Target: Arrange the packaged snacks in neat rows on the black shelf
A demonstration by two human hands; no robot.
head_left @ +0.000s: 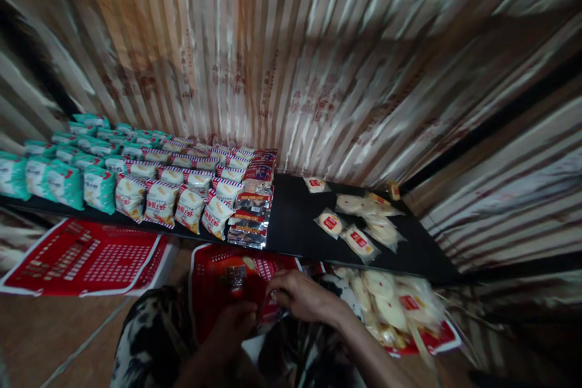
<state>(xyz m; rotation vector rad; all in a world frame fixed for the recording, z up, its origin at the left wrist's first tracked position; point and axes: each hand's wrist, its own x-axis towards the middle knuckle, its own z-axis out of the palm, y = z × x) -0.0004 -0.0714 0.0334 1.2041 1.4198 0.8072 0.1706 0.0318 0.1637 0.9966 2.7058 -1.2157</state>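
Note:
Low in the middle, my right hand (302, 297) has its fingers curled round a small dark, shiny packet (269, 310). My left hand (234, 322) is closed at the packet's other side, its fingers dim and partly blurred. Just beyond the hands, a red basket (204, 260) with a white rim holds another small packet (235, 279) and something orange. Above it, several dark red and brown flat packets (250, 209) lie in an overlapping column on the black shelf (295, 218).
Rows of white-and-red snack bags (161, 200) and teal bags (100, 188) fill the shelf's left. Flat round packaged pieces (359, 242) lie scattered on its right. A red basket (109, 260) stands lower left; pale bagged goods (386, 303) heap lower right. Striped sheeting (273, 60) hangs behind.

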